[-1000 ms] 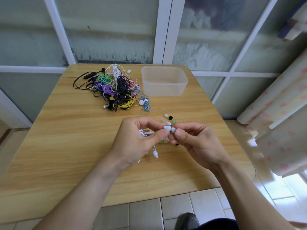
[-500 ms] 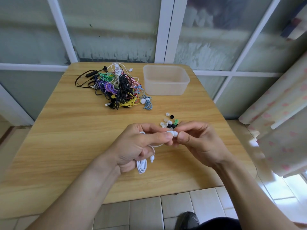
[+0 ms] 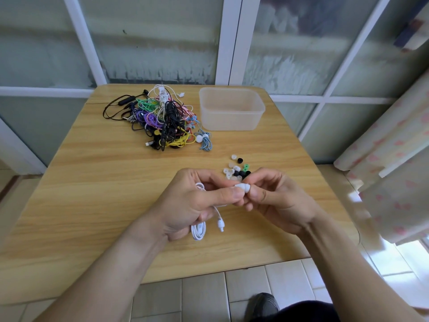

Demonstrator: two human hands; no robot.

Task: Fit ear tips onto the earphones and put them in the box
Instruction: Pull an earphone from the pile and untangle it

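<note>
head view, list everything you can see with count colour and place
wooden table: one, light brown, under everything
translucent plastic box: one, whitish, far right of table
tangled pile of earphone cables: one heap, black, green, purple, yellow, white, left of box
loose ear tips: a cluster, white, black, green, just beyond the hands
white earphone: one, pinched between both hands, cable coil hanging below left hand
patterned curtain: one, cream and pink, right edge
left hand: holds earphone
right hand: pinches the earbud end

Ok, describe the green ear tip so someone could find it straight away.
On the wooden table, a cluster of loose ear tips lies just beyond the hands. The green ear tip sits at its right edge, the only green one among white, clear and black ones.
</note>
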